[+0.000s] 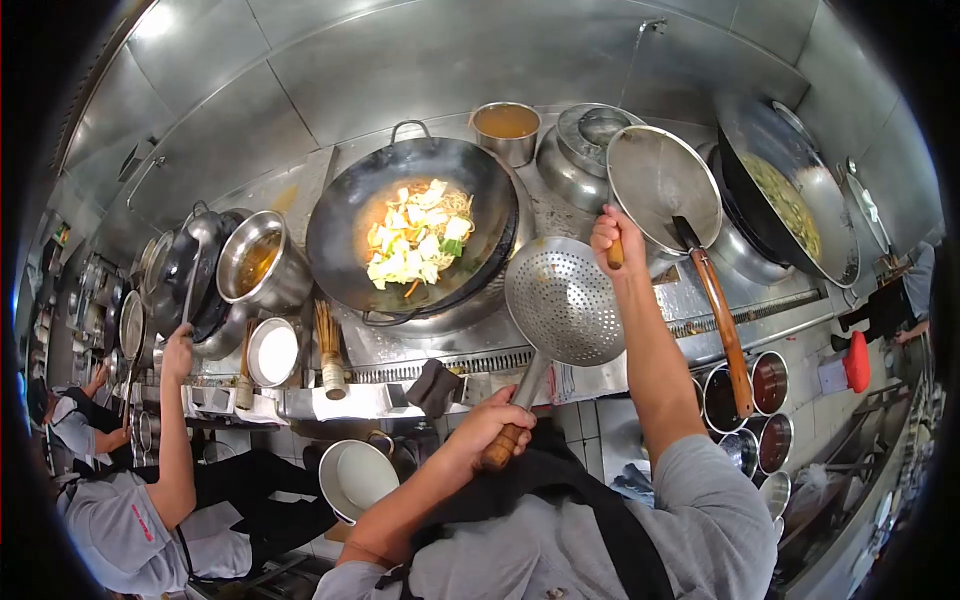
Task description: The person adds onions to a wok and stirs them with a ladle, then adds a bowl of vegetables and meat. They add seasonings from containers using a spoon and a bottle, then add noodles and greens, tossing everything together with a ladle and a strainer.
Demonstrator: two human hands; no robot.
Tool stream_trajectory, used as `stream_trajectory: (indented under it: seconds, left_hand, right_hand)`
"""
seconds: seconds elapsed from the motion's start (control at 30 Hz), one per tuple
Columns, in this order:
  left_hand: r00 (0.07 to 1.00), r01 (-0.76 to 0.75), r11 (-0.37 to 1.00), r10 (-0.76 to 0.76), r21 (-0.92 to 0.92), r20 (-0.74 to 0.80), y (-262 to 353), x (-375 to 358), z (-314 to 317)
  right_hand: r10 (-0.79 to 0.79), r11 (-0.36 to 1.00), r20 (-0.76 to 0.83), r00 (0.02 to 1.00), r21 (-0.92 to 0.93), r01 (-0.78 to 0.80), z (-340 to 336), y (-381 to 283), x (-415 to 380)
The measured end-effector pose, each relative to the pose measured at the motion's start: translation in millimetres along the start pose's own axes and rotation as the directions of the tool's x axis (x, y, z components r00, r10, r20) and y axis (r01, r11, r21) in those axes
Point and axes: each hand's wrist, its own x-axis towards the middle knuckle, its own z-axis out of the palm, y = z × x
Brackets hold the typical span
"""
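Observation:
My left hand (497,425) grips the wooden end of a perforated steel skimmer (563,300), held over the stove's front edge. The skimmer bowl holds nothing. My right hand (610,238) is raised and closed around a short wooden handle (615,253) beside a large round steel scoop (660,185). Whether that handle belongs to the scoop I cannot tell. Left of both hands, a black wok (340,215) holds cut vegetables and noodles (418,240).
A long wooden-handled ladle (722,330) lies at the right, above round sauce pots (770,382). A second wok (790,200) stands far right and a steel broth pot (505,127) behind. A co-worker's hand (178,352) reaches toward pots at the left.

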Motion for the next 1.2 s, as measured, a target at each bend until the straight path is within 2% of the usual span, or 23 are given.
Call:
stream_trajectory:
  seconds: [0.03, 0.17, 0.27, 0.3, 0.43, 0.53, 0.63, 0.73, 0.77, 0.8, 0.83, 0.87, 0.9, 1.03, 1.17, 1.2]
  left_hand:
    - [1.000, 0.000, 1.000, 0.000, 0.000, -0.004, 1.4, 0.0, 1.9]
    - [1.000, -0.006, 1.000, 0.006, 0.000, 0.023, -0.3, 7.2, -6.6]
    - [1.000, -0.010, 1.000, 0.010, 0.007, 0.010, 1.6, 5.0, -6.6]
    - [1.000, -0.011, 1.000, 0.011, 0.010, 0.002, 2.3, 4.1, -6.4]
    - [1.000, -0.021, 1.000, 0.021, -0.003, 0.004, 0.1, 4.3, -8.8]
    - [1.000, -0.023, 1.000, 0.023, 0.009, 0.006, -0.7, 3.0, -7.6]
    - [0.999, -0.033, 0.999, 0.033, 0.000, 0.015, -1.4, -0.6, -6.4]
    - [0.999, -0.039, 0.999, 0.039, -0.005, 0.018, -2.2, -2.1, -6.1]
    - [0.999, -0.044, 0.999, 0.044, -0.009, 0.021, -2.8, -1.6, -6.4]
    - [0.999, -0.048, 0.999, 0.048, -0.012, 0.025, -3.1, -0.6, -6.4]
    - [0.998, -0.050, 0.999, 0.051, -0.013, 0.022, -3.7, 0.3, -6.6]
    - [0.998, -0.055, 0.998, 0.055, -0.014, 0.019, -3.4, 2.0, -7.3]
    - [0.998, -0.058, 0.998, 0.058, -0.015, 0.015, -3.0, 4.5, -7.8]
    - [0.998, -0.061, 0.998, 0.061, -0.020, -0.007, -0.4, 17.1, -8.4]
    - [0.997, -0.071, 0.997, 0.069, -0.030, -0.039, 6.9, 32.6, -3.5]
    - [0.996, -0.073, 0.997, 0.072, -0.032, -0.047, 8.6, 34.1, 0.2]
  right_hand:
    - [0.059, 0.997, 0.062, 0.996, 0.047, -0.062, -1.6, 3.6, -9.8]
    - [0.003, 0.994, 0.081, 0.997, 0.108, -0.012, -6.0, 20.0, -36.1]
    - [-0.165, 0.956, -0.065, 0.984, -0.256, 0.144, -2.5, 35.5, -45.0]
    - [-0.252, 0.872, -0.159, 0.955, -0.465, 0.153, 3.2, 42.1, -45.8]
    - [-0.384, 0.564, -0.141, 0.912, -0.818, 0.112, 14.9, 47.9, -21.1]
    - [-0.573, 0.282, -0.074, 0.816, -0.953, 0.111, -9.8, 45.6, 43.1]
    - [-0.629, 0.205, -0.172, 0.758, -0.977, -0.052, -13.1, 45.5, 86.2]
    - [-0.398, 0.700, -0.356, 0.846, -0.714, 0.028, 61.7, 38.9, 53.2]
    - [-0.229, 0.794, -0.298, 0.927, -0.608, 0.001, 60.4, 25.0, 58.6]
    - [-0.132, 0.924, -0.224, 0.966, -0.380, 0.039, 56.1, 16.2, 60.4]
    - [-0.056, 0.992, -0.124, 0.991, -0.123, 0.041, 51.2, 8.8, 62.0]
    - [-0.008, 0.990, -0.002, 1.000, 0.139, 0.008, 57.2, 5.4, 58.7]
    - [-0.025, 0.978, 0.025, 0.999, 0.206, 0.019, 59.2, 5.9, 52.3]
    - [0.008, 0.945, 0.151, 0.989, 0.321, -0.057, 56.6, 17.8, 21.6]
    - [0.102, 0.900, 0.138, 0.985, 0.409, -0.151, 69.6, 29.0, -41.8]
    - [0.113, 0.910, 0.155, 0.981, 0.381, -0.165, 66.6, 33.9, -60.8]
